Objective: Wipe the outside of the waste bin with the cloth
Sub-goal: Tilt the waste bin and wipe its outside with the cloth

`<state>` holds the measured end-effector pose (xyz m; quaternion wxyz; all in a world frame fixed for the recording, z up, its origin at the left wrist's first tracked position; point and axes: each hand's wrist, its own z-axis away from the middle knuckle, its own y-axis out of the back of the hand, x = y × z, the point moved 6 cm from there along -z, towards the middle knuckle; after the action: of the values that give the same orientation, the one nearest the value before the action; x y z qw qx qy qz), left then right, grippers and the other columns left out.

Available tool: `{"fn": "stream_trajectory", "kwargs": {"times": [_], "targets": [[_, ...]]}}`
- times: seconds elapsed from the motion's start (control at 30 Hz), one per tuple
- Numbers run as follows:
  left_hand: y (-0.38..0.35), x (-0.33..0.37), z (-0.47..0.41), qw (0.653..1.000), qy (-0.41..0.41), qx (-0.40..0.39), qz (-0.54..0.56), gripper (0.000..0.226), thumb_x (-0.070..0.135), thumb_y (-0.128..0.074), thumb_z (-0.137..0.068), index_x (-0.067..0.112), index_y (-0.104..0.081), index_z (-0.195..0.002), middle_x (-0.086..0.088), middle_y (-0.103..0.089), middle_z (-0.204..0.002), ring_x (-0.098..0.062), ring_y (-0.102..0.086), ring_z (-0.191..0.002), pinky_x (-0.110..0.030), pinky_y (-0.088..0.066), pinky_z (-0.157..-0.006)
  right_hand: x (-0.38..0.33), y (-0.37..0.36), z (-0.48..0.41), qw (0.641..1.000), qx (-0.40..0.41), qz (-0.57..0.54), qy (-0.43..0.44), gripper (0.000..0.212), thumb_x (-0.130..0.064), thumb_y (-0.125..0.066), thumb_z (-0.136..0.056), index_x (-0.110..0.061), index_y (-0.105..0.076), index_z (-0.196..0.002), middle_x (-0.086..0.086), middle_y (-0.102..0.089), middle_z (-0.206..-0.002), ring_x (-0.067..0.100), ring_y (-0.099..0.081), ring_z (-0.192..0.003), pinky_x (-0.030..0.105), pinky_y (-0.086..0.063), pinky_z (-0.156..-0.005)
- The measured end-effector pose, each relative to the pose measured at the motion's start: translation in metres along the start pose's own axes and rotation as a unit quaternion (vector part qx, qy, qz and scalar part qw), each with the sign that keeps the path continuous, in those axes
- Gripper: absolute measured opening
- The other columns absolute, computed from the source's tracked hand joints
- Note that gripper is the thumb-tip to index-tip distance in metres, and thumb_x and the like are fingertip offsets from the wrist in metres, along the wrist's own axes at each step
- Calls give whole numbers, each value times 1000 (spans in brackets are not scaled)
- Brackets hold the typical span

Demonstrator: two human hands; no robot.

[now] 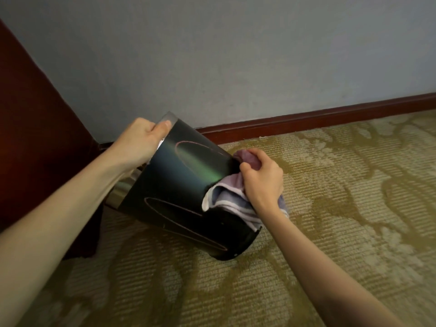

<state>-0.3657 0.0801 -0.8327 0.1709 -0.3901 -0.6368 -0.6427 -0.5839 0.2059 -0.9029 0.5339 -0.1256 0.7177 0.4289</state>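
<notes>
At nine o'clock stands a dark red wooden panel (pixel 28 138). Beside it the left hand (pixel 139 140) grips the silver rim (pixel 168 119) of the black waste bin (pixel 186 194), thumb lying over the edge. The bin sits mid-frame, tilted, its base toward five o'clock on the patterned carpet (pixel 330 208). At three o'clock of the bin the right hand (pixel 262 182) clenches a bunched lilac-and-white cloth (pixel 226 197) against the bin's side.
</notes>
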Motion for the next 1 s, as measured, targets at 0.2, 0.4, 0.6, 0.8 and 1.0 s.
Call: {"fn": "stream_trajectory", "kwargs": {"times": [0.2, 0.4, 0.6, 0.8, 1.0], "targets": [[1, -2, -6, 1000, 14, 7, -20, 54, 42, -43, -93, 1, -52, -59, -10, -45, -48, -18, -45, -37, -28, -33, -45, -18, -12, 53, 995, 48, 11, 85, 50, -26, -57, -74, -24, -60, -124, -5, -61, -125, 23, -47, -106, 43, -42, -92], [1, 3, -10, 1000, 12, 3, -11, 48, 38, -44, -94, 10, -43, -55, -5, -34, -45, -15, -35, -33, -29, -27, -45, -25, -27, 90, 983, 74, 86, 143, 60, -23, -60, -68, -17, -56, -128, 6, -55, -133, 33, -48, -108, 49, -41, -87], [-2, 4, 0, 1000, -2, -15, 23, 59, 36, -44, -95, 10, -47, -43, 6, -44, -29, 0, -41, -28, -25, -33, -44, -23, -20, 51, 992, 34, 75, 96, 52, -29, -58, -77, -24, -54, -129, -2, -56, -130, 27, -45, -111, 45, -40, -90], [-3, 12, 9, 999, -17, -21, 47, 52, 31, -42, -97, 15, -44, -48, 12, -49, -30, 3, -44, -30, -14, -32, -37, -21, -19, -3, 998, -40, 45, 28, 44, -31, -60, -78, -25, -61, -122, 4, -63, -121, 30, -54, -112, 44, -44, -94], [-8, 18, 14, 999, -26, -18, 27, 52, 35, -44, -95, 17, -38, -48, 8, -38, -30, -1, -36, -30, -16, -25, -34, -11, -17, -30, 993, -103, 28, -51, 31, -33, -60, -78, -26, -69, -108, 6, -71, -107, 29, -61, -102, 39, -50, -89]]}}
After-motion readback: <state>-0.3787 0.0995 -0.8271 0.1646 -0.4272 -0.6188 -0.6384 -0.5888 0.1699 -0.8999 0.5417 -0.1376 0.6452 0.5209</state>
